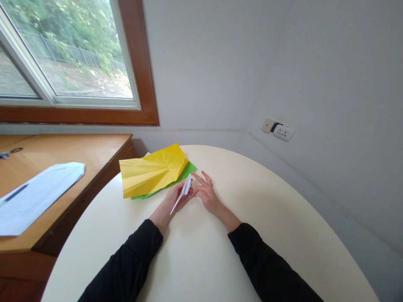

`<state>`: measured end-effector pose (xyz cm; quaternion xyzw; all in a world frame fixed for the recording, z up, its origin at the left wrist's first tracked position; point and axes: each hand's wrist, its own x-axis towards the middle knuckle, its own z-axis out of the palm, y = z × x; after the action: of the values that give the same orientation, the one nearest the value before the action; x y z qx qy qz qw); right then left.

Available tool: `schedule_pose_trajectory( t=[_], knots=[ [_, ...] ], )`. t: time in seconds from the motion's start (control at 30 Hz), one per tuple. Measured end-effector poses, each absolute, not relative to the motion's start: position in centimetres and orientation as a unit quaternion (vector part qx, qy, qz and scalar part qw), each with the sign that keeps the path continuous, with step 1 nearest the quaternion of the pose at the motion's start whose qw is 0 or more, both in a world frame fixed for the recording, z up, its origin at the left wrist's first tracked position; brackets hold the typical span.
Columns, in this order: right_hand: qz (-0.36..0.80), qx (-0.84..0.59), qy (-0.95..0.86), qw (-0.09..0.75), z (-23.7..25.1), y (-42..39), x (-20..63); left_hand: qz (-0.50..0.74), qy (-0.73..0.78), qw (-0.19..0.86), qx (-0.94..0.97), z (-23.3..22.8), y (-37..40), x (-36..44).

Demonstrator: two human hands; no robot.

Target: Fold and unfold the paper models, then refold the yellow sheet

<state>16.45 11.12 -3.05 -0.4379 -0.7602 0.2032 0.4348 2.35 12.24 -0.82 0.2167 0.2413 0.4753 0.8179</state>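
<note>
Head view, single frame, looking forward and down over a round cream table [283, 218] that fills the lower centre and right of the frame. Both forearms, in black sleeves, enter from the bottom edge and converge near the middle of the picture.

Left hand [175, 198]: closed around a narrow folded white paper [182, 193], which runs diagonally from a pointed lower end near the wrist up to a wider end at the fingertips. The fingers curl about the paper's underside; how tightly they press cannot be told.

Right hand [208, 193]: open, fingers spread and extended toward the upper left, resting on or just above the tabletop; its fingertips meet the upper end of the white paper beside the left hand. It grips nothing that can be seen.

Just beyond the hands, toward the upper left of centre, lies a creased yellow sheet [151, 171] with fold lines fanning out from one point. It overlies a green sheet [185, 172], of which only a strip shows along the right and lower edges.

At the left of the frame stands a wooden desk [78, 151], bearing a white printed sheet [37, 193]. A wood-framed window [138, 84] occupies the upper left, and a wall socket [282, 131] sits at centre right on the grey wall.
</note>
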Motion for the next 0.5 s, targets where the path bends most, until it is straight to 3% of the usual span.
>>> schedule_pose_trajectory(
  t=[0.5],
  knots=[
    [0.092,-0.471,-0.759,0.440,-1.6,9.8,16.1,0.466,0.229,0.817,0.252,-1.4,12.6,1.8]
  ],
)
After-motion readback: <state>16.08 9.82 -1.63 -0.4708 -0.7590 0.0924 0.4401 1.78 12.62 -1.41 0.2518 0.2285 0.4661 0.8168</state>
